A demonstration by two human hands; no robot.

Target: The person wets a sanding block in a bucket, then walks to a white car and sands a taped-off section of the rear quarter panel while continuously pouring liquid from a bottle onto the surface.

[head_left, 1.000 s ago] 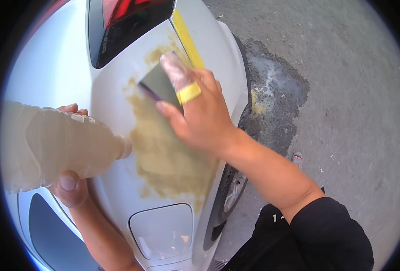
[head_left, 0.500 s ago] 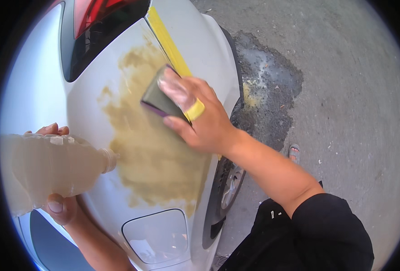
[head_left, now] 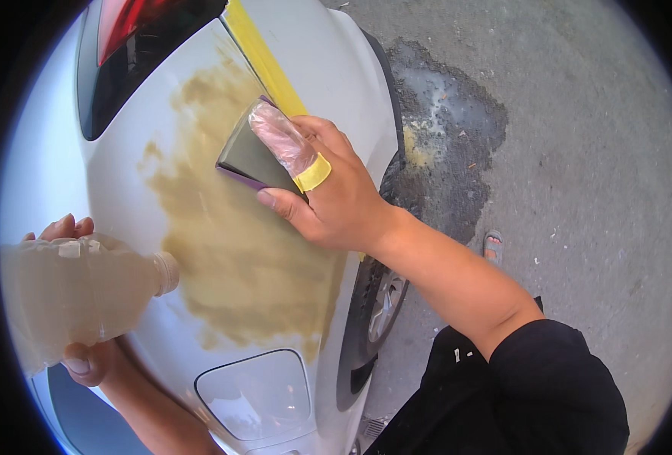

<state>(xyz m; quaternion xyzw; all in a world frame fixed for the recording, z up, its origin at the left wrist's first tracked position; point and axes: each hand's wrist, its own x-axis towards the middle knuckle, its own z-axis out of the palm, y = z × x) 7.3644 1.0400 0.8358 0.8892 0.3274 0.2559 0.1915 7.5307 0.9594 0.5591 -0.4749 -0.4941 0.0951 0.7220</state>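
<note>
My right hand (head_left: 336,182) is closed round a grey-green sanding block (head_left: 254,155) with a purple sheet under it, probably sandpaper. The block lies against a yellowish-brown filler patch (head_left: 237,258) on the white car panel (head_left: 119,163). Clear plastic film covers the index finger, held by a yellow tape band (head_left: 313,174). At the left, my left hand (head_left: 85,362) grips a cloudy plastic bottle (head_left: 78,292) lying sideways in the air, its open-looking neck toward the patch. Part of that hand is hidden behind the bottle.
Yellow masking tape (head_left: 264,57) runs along the panel seam. Below the patch is the closed fuel flap (head_left: 256,394). A tail light (head_left: 127,26) is at top left, a wheel (head_left: 385,303) at the right. Wet ground (head_left: 457,144) lies beside the car.
Against the panel, the sanding block has shifted slightly, staying near the tape. The whole car and the bottle appear a little further left in view. Both grips are unchanged.
</note>
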